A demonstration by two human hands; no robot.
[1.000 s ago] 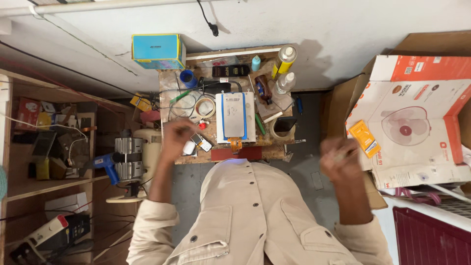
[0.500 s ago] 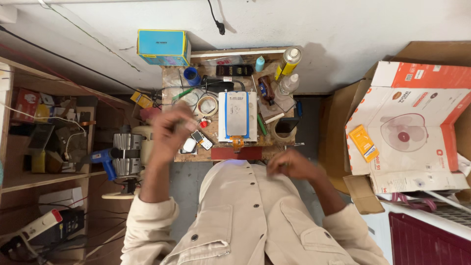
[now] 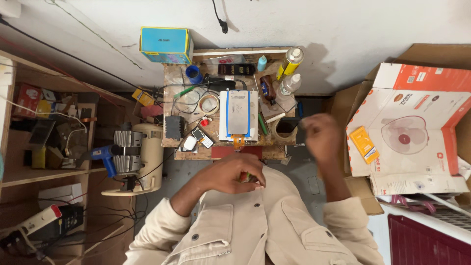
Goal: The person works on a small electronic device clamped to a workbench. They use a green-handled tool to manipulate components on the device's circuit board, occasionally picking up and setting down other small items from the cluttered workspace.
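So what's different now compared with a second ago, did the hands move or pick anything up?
The left hand has drawn back from the small workbench to the chest, fingers pinched; whether it holds anything is unclear. The right hand, down near the lap half a second ago, has lifted again beside the bench, blurred. The white and blue device, spray can and fan box lie as before.

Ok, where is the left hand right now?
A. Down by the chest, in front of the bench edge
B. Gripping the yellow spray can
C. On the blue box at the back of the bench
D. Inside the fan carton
A: the left hand sits curled against the beige shirt just below the workbench edge, while the right hand is raised and blurred off the bench's right side.
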